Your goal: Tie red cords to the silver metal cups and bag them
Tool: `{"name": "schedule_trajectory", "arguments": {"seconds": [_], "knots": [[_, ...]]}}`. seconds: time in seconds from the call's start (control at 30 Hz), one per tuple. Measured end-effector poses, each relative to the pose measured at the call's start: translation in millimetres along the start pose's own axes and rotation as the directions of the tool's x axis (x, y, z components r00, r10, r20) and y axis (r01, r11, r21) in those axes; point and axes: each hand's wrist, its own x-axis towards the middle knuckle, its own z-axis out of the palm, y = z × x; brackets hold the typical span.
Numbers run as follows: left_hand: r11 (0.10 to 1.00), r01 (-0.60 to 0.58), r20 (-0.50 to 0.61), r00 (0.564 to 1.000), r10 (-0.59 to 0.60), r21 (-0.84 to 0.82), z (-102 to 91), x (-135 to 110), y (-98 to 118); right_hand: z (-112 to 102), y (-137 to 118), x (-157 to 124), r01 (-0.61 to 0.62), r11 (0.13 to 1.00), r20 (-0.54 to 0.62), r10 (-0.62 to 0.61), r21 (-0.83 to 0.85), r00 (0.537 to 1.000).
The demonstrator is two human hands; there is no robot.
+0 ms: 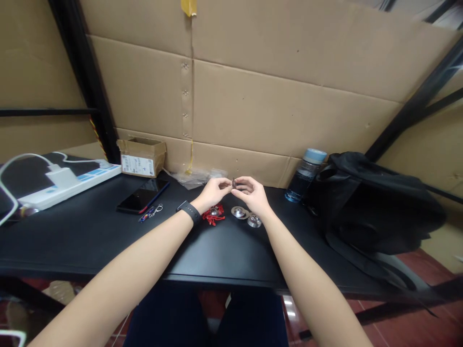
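Note:
My left hand (214, 193), with a dark watch on its wrist, and my right hand (256, 193) meet above the table. Fingertips of both are closed on a small cymbal (234, 183), a thin metal disc seen nearly edge-on. Below my right hand lie two shiny cymbals with domed middles: one flat cymbal (238, 212) and another cymbal (254, 220) nearer me. Under my left hand, a bundle of red cords (213, 218) surrounds a further silver cymbal (214, 211), partly hidden by the hand.
On the black table (224, 255), a phone (143, 195) and a keyring (151, 212) lie left, near an opened cardboard box (142, 156) and a power strip (94, 179). Clear plastic bags (191, 179) lie behind my hands. Right are a water bottle (306, 174) and black backpack (376, 202).

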Motion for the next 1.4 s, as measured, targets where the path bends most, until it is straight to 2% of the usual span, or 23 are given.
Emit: {"name": "schedule_trajectory", "arguments": {"seconds": [0.27,0.67,1.03,1.17,1.4], "knots": [[1.000,-0.014,0.009,1.000,0.014,-0.020,1.1,0,0,0,5,0,-0.022,0.999,0.005,0.022,0.029,1.000],[0.996,0.036,-0.054,0.998,-0.040,-0.077,-0.5,-2,3,-2,5,-2,-0.017,0.998,0.063,0.013,0.063,0.998],[1.000,-0.003,-0.015,1.000,0.003,0.005,-5.0,-2,9,-4,13,2,-0.048,0.996,-0.006,0.049,0.078,0.999],[1.000,-0.005,0.000,1.000,0.005,0.021,-4.6,-1,8,-5,13,2,-0.041,0.996,-0.006,0.042,0.081,0.999],[0.999,0.001,-0.047,0.999,0.000,0.032,0.9,-1,3,-5,11,0,-0.059,0.995,0.043,0.056,0.080,0.998]]}}
